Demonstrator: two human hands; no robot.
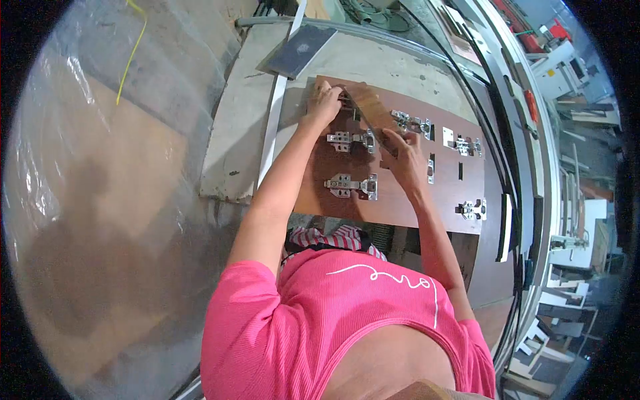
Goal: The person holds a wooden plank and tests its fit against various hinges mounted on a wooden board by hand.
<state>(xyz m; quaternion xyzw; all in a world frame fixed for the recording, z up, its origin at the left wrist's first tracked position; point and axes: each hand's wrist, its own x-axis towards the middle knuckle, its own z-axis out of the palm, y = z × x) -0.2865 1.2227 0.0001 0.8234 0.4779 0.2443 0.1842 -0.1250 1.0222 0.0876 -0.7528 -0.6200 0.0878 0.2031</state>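
A brown wood-grain strip (371,113) slants over a brown board (413,200). My right hand (408,160) grips its near end, thumb and fingers closed round it. At the board's far left, my left hand (325,102) has its fingers curled beside the strip's far end, over metal parts that are mostly hidden; what it pinches I cannot make out. Metal cabinet hinges lie on the board: one hinge (350,141) just below my left hand, another hinge (351,186) nearer me, a hinge (411,123) beyond my right hand, and a hinge (471,209) at the near right.
The board rests on a pale worn worktable (233,143). A dark rectangular block (301,51) sits on a long white strip (272,127) to the left. Plastic-wrapped sheets (120,167) stand at the left. Black cables (497,150) and a metal rail run along the right.
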